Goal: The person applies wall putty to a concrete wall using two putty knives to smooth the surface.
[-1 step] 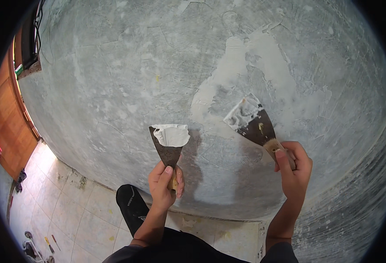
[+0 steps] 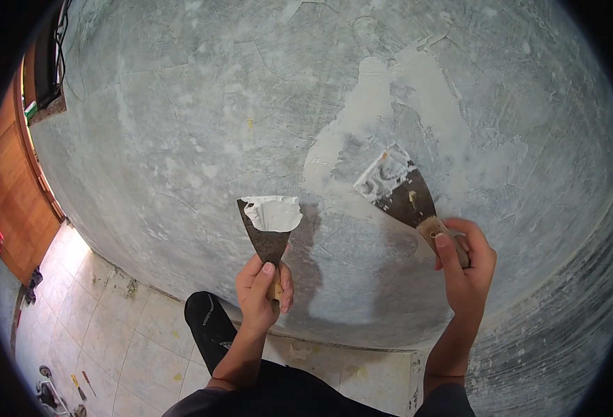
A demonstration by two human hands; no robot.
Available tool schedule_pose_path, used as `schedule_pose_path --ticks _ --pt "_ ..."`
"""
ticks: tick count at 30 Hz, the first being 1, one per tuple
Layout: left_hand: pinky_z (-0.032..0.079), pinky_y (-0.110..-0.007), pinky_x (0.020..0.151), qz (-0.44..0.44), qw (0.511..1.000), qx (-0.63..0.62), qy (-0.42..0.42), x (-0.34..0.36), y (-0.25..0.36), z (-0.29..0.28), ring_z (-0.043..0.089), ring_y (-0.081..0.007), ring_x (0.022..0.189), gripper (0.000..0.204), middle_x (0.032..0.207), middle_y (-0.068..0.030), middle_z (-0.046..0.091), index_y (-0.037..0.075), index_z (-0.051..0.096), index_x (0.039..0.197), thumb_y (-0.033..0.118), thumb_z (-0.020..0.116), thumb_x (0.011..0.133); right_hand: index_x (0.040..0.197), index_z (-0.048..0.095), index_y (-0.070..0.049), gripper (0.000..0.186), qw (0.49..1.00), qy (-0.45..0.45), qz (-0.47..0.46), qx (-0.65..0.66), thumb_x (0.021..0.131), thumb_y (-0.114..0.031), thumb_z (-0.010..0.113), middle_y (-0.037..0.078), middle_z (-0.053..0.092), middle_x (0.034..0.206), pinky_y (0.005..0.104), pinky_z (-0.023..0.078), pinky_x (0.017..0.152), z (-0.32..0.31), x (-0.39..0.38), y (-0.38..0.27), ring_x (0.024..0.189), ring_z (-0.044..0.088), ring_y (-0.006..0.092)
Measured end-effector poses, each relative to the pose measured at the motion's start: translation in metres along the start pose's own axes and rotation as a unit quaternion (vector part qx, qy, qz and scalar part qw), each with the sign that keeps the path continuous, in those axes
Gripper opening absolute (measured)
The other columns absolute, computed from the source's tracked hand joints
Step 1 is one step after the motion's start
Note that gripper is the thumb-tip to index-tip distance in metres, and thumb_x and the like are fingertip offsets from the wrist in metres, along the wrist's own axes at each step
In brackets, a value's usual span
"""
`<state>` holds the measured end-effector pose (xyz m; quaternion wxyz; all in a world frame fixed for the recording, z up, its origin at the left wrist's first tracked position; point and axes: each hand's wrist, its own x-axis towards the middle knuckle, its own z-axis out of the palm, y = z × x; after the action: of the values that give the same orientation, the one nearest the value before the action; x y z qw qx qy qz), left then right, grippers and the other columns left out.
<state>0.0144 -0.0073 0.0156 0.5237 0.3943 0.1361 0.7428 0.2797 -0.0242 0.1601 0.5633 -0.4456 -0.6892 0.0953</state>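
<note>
Above the left hand (image 2: 263,288), a rusty putty knife (image 2: 268,233) stands blade-up, its fingers and thumb wrapped tight round the short wooden handle at the bottom. On the far end of that blade, well clear of the grip, sits a thick lump of white filler (image 2: 273,212), heaped toward the tip. The paste looks soft and wet, so it would likely slump or slide off if the blade tipped steeply; holding low on the handle and keeping the face roughly level seems the safe way to carry it. The blade itself looks thin, stiff and light.

Up and to the left of the right hand (image 2: 465,267), a second, broader scraper (image 2: 398,186) slants toward the wall, its tip smeared with pale filler. That hand is closed round the wooden handle, thumb laid along the top. The blade edge lies against or just off the surface; which cannot be told.

Beyond both tools spreads the grey plastered wall (image 2: 202,125), with a patch of lighter filler (image 2: 383,111) just above the scraper. Below the hands runs a tiled floor (image 2: 105,333), a dark shoe (image 2: 209,326) beside the left wrist. Far out to the left stands a wooden door (image 2: 11,201).
</note>
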Motion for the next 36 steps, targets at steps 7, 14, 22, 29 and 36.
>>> schedule_pose_path --ticks 7,14,22,29,36 --pt "0.037 -0.025 0.033 0.009 1.000 0.002 -0.004 0.002 -0.007 0.004 0.046 -0.0127 0.038 0.041 0.066 -0.0085 0.051 -0.008 0.052 0.129 0.024 0.046 0.103 0.124 0.069 -0.002 0.030 0.996 0.035 -0.055 -0.057 0.095 -0.008 0.065 0.004 0.066 0.068 0.0214 0.040 0.051 0.021 0.006 -0.027 0.055 0.051 0.0050" --pt "0.036 -0.024 0.032 0.014 1.000 -0.004 0.003 0.006 -0.011 0.004 0.045 -0.0124 0.038 0.042 0.066 -0.0081 0.051 -0.008 0.052 0.129 0.025 0.046 0.103 0.117 0.073 -0.004 0.026 0.987 0.041 -0.112 -0.109 0.092 -0.004 0.068 0.010 0.071 0.071 0.0234 0.044 0.052 0.031 0.009 -0.045 0.054 0.057 0.0071" --pt "0.036 -0.024 0.032 0.008 1.000 -0.006 0.012 0.007 -0.006 0.007 0.045 -0.0124 0.038 0.042 0.067 -0.0088 0.052 -0.008 0.052 0.130 0.024 0.045 0.104 0.114 0.074 -0.002 0.026 0.987 0.033 -0.105 -0.120 0.088 0.000 0.070 0.017 0.075 0.086 0.0239 0.049 0.060 0.032 0.013 -0.058 0.065 0.069 0.0129" --pt "0.036 -0.024 0.032 0.000 1.000 0.009 0.022 0.005 -0.003 0.002 0.044 -0.0124 0.038 0.043 0.067 -0.0087 0.052 -0.008 0.051 0.130 0.024 0.045 0.104 0.113 0.075 -0.003 0.026 0.983 0.036 -0.114 -0.140 0.088 0.000 0.070 0.014 0.073 0.077 0.0236 0.044 0.054 0.033 0.010 -0.058 0.057 0.060 0.0088" --pt "0.036 -0.024 0.032 0.006 1.000 0.013 0.025 0.004 0.000 -0.005 0.045 -0.0123 0.037 0.042 0.067 -0.0086 0.052 -0.008 0.051 0.130 0.024 0.045 0.103 0.112 0.076 -0.005 0.026 0.975 0.037 -0.109 -0.192 0.086 -0.001 0.072 0.012 0.070 0.070 0.0249 0.041 0.052 0.036 0.011 -0.064 0.054 0.056 0.0098"
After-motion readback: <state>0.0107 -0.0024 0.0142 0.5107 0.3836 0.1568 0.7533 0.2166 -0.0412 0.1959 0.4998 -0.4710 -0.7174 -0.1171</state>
